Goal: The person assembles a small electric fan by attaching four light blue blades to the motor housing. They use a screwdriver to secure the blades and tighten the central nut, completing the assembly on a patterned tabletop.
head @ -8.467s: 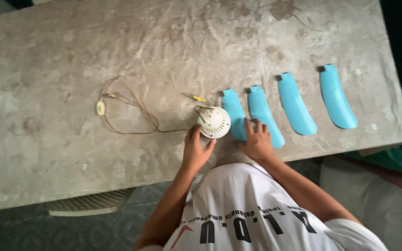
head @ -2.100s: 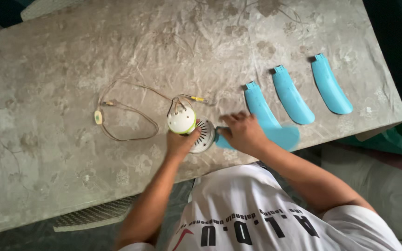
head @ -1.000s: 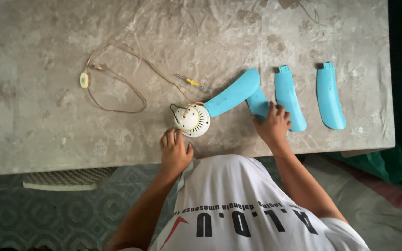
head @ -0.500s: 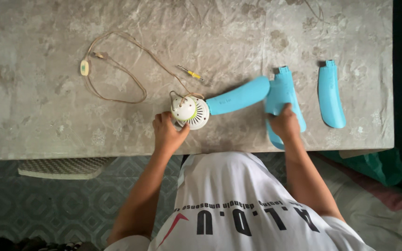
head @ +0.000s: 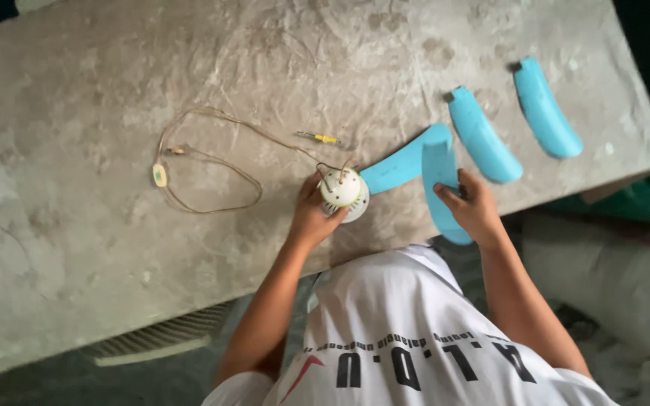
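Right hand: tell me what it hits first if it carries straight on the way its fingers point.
The right hand, holding a blue blade, points up-left; first in line seems the blade already on the motor. Depth unclear.

Soft, even daylight, dim-ish overall; no glare on the grey tabletop (head: 189, 75), shadows weak w/ faint ones beside the blue fan blades (head: 483, 135). Whole frame slightly soft from motion blur, esp. lower corners. Far right edge goes dark.
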